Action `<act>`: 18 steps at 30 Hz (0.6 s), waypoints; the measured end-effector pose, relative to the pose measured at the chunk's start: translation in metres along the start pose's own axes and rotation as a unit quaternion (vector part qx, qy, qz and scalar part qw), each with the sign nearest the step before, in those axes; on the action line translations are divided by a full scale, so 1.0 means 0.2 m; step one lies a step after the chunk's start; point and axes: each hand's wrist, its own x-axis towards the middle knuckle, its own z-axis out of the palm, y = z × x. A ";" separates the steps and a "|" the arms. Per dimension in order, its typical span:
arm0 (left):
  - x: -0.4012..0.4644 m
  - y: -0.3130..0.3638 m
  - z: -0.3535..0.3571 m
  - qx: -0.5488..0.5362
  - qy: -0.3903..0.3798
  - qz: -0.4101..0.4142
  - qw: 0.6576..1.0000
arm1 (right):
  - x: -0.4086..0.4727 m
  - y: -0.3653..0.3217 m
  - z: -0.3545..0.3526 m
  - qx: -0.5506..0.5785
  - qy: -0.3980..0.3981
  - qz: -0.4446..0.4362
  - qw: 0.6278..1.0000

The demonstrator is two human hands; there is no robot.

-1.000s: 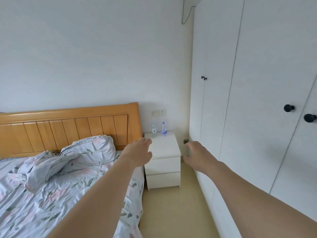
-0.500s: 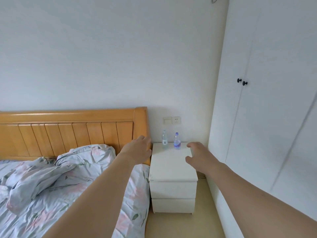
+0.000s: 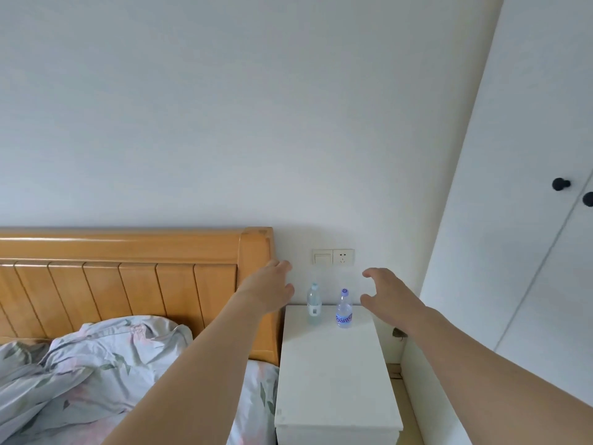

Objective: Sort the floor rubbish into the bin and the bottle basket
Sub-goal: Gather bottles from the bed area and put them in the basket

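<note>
Two plastic bottles upright at the back of a white nightstand's tabletop (image 3: 333,374), close against the wall: a clear bottle (image 3: 313,304) on the left, a purple-capped bottle (image 3: 344,309) just beside it on the right, not touching. Left hand (image 3: 269,290) in the air left of the clear bottle, fingers loose, holding nothing. Right hand (image 3: 386,295) right of the purple-capped one, thumb and fingers spread in an empty curve. Wooden headboard (image 3: 128,281) and rumpled floral bedding (image 3: 83,374) to the left, white wardrobe (image 3: 519,252) on the right.

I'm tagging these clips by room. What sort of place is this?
A bedroom, most likely: a bed with a wooden headboard and rumpled duvet, a white bedside cabinet, and wardrobe doors.
</note>
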 end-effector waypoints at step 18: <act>1.96 -0.30 1.32 -0.050 -0.202 -0.080 0.975 | 2.00 0.98 0.93 -0.031 -0.170 0.098 0.980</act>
